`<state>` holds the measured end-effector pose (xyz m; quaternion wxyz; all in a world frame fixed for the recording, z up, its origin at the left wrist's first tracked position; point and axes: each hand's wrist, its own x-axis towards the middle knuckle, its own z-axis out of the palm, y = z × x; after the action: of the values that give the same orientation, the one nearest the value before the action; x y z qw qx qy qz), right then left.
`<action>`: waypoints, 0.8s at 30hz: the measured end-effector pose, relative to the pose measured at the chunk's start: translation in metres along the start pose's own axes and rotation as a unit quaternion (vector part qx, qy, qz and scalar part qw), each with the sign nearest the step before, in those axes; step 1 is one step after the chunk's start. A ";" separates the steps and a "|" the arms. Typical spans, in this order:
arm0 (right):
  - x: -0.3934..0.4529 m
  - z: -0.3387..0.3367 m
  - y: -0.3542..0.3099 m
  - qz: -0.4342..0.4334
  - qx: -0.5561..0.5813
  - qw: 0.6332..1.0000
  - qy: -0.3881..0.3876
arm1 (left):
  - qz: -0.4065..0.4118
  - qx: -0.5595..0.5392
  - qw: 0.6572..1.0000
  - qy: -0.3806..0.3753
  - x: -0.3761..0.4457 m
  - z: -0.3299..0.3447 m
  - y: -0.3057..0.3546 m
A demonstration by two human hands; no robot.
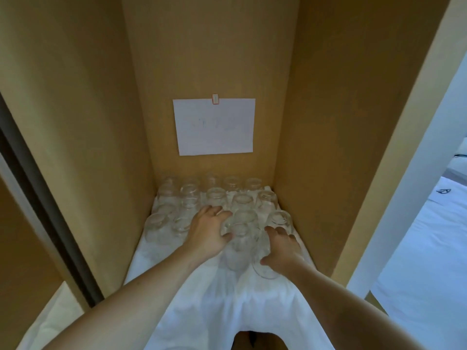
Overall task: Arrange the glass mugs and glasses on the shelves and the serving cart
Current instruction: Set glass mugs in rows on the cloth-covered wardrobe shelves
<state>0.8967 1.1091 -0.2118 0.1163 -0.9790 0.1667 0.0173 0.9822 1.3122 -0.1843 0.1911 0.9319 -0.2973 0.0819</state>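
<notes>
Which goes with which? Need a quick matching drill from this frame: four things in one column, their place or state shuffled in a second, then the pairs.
Things:
1. left hand
2. right hand
3. sheet of paper
4. white cloth

Places or states:
A. stuck on the back wall of the cabinet
B. on a glass at the front right of the group
C. spread over the shelf under the glasses
D. on a glass in the middle front, fingers curled round it

Pairs: 1-D, 2-B, 3-A, 4-C
</notes>
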 end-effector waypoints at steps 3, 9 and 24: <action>0.006 0.001 0.001 0.001 0.003 1.000 -0.005 | 0.019 0.033 0.999 -0.020 0.002 0.008 0.001; 0.010 0.006 0.006 0.002 0.014 1.000 -0.007 | 0.017 0.052 0.997 -0.047 0.002 0.024 0.012; 0.007 -0.004 0.001 -0.013 0.011 1.000 -0.026 | -0.055 0.034 0.998 -0.003 -0.013 -0.003 0.009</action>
<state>0.9028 1.1051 -0.2085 0.1321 -0.9788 0.1511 0.0397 0.9665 1.3132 -0.1822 0.1625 0.9529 -0.2436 0.0792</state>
